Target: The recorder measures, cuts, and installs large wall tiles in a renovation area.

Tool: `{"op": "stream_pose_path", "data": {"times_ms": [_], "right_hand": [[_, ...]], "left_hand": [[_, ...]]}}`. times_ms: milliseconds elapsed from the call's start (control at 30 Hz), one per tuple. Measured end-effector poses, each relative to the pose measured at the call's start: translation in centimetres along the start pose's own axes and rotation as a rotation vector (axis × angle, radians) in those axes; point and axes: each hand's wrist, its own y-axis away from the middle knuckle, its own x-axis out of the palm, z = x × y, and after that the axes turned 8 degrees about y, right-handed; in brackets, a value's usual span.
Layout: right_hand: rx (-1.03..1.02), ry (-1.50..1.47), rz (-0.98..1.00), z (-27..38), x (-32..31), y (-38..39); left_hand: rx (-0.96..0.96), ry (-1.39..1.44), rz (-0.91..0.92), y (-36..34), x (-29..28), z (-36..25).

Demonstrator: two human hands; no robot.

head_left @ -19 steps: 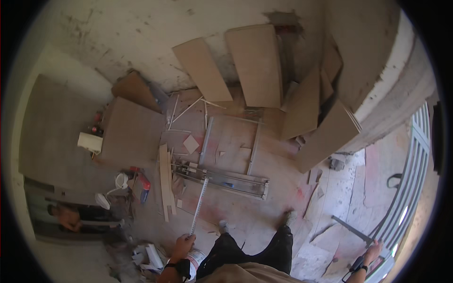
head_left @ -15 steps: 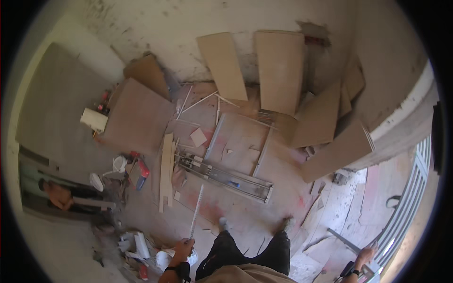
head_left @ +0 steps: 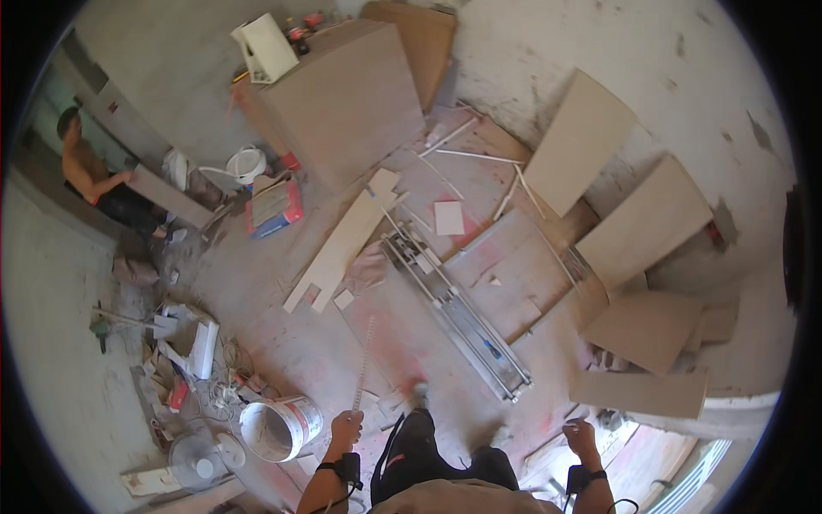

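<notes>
My left hand [head_left: 346, 427] is closed on a long, thin measuring strip [head_left: 363, 364], white with marks, reaching forward over the dusty floor [head_left: 334, 343]. My right hand [head_left: 579, 435] is raised at the lower right with curled fingers; what it holds, if anything, I cannot make out. A white bucket [head_left: 300, 428] stands left of my left hand. Ahead lies a long metal tile cutter [head_left: 462, 317] with rails and a blue-handled part, beside a square metal frame [head_left: 531, 332]. My dark-trousered legs are below.
Large tan boards [head_left: 582, 137] lean along the right wall, with a big stack [head_left: 334, 103] at the back. Long offcuts [head_left: 342, 240] and a clutter of tools [head_left: 184, 355] lie leftward. A co-worker [head_left: 94, 180] holds a plank [head_left: 167, 195] in the left doorway. A railing [head_left: 698, 480] shows lower right.
My view has swung left, bringing the doorway and co-worker higher in the picture. My right hand has moved away from the railing and grey metal bar; my left still holds the strip.
</notes>
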Motion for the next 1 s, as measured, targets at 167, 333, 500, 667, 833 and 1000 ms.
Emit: {"op": "stream_pose_path", "data": {"times_ms": [167, 333, 500, 667, 833, 1000], "right_hand": [[0.096, -0.121, 0.085, 9.6, -1.5, -7.5], [0.059, -0.227, 0.17, 9.2, 1.9, -16.2], [-0.049, -0.157, 0.203, 3.7, 12.4, -27.4], [-0.316, -0.052, 0.221, 8.1, 16.4, -33.2], [0.141, -0.202, 0.346, 17.7, 19.9, -41.7], [-0.123, 0.105, 0.27, 16.0, 32.7, -53.9]], "left_hand": [[-0.031, 0.072, -0.059, -4.0, -3.5, -2.0], [-0.069, 0.007, -0.107, -4.5, -3.9, -4.6], [-0.082, 0.012, -0.126, -7.3, -1.1, -7.2], [-0.127, 0.003, -0.115, -12.5, 2.1, -8.7], [-0.061, -0.064, -0.089, -25.0, 5.8, -8.6], [0.154, -0.165, -0.098, -43.9, 9.4, -6.0]]}}
